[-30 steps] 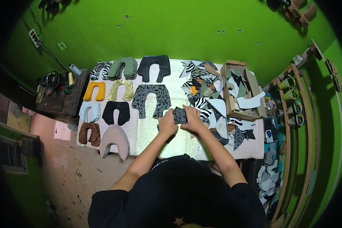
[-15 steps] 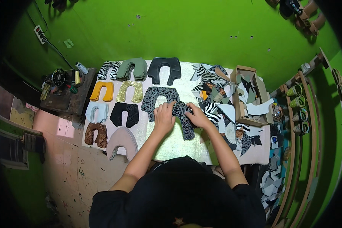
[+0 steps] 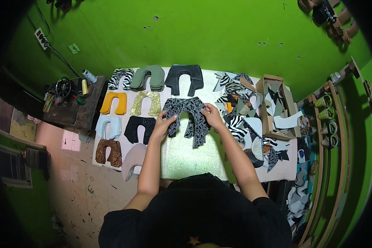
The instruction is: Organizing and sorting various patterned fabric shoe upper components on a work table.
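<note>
A U-shaped cut piece [image 3: 185, 105], black with a grey web-like pattern, is held by its two sides over the middle of the table. My left hand [image 3: 165, 125] pinches its left leg, thumb on top. On the other side, my right hand [image 3: 212, 115] grips the upper right edge. More of the same pattern shows beneath it, seemingly other pieces of that kind. Just behind lies a stack of plain black U-shaped pieces [image 3: 184, 70]. Left of my left hand are lacy black pieces [image 3: 135, 123] and glittery gold ones [image 3: 149, 99].
Green [image 3: 148, 72], zebra [image 3: 115, 78], orange [image 3: 107, 103], white [image 3: 105, 128], leopard [image 3: 105, 153] and pinkish [image 3: 132, 159] stacks fill the table's left. Mixed offcuts [image 3: 239, 124] and a cardboard box [image 3: 270, 132] lie right. A sewing machine [image 3: 63, 85] stands far left; sandals [image 3: 324, 113] hang right.
My hands have spread apart. The patterned piece, earlier bunched near the right hand, is now opened out with both legs showing. The whole view has shifted slightly.
</note>
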The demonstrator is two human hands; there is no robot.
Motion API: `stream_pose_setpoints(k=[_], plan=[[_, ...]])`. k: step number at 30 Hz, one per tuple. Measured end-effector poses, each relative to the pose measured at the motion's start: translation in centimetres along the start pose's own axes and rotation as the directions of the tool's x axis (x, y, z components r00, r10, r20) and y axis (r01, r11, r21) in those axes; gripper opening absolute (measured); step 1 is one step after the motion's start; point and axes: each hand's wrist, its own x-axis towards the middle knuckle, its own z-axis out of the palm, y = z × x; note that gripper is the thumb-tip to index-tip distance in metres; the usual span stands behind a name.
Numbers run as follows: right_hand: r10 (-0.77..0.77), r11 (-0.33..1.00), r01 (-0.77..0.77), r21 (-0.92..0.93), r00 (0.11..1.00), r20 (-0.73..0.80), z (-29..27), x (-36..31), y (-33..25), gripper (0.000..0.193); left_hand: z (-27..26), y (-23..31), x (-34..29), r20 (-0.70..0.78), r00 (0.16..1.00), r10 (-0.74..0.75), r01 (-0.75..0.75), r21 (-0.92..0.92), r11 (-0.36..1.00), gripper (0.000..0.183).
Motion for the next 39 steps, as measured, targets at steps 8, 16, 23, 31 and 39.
stream_pose_setpoints(k=[8,16,23,31,39], plan=[[0.046,0.917,-0.148,-0.370,0.961,-0.271,1.5,4.0,3.6,0.026,-2.3,-0.3,5.9,-0.019,0.959,0.281,-0.266,0.269,0.926,0.053],[-0.226,0.656,-0.135,-0.743,0.904,-0.364,3.7,1.1,3.4,0.038,0.0,-1.1,6.2,0.067,0.759,0.648,-0.259,0.944,0.206,0.043],[-0.288,0.621,-0.044,-0.783,0.916,-0.280,0.8,-6.5,3.5,0.045,6.0,-4.5,0.1,0.295,0.811,0.506,-0.419,0.896,0.149,0.033],[-0.313,0.551,-0.381,-0.743,0.730,-0.607,-9.4,-17.0,6.7,0.057,12.0,-10.8,-3.2,0.636,0.711,0.298,-0.694,0.702,0.158,0.043],[-0.279,0.656,-0.633,-0.410,0.301,-0.912,-19.8,-23.8,8.1,0.064,17.6,-14.1,-4.4,0.726,0.684,0.076,-0.726,0.666,0.169,0.062]])
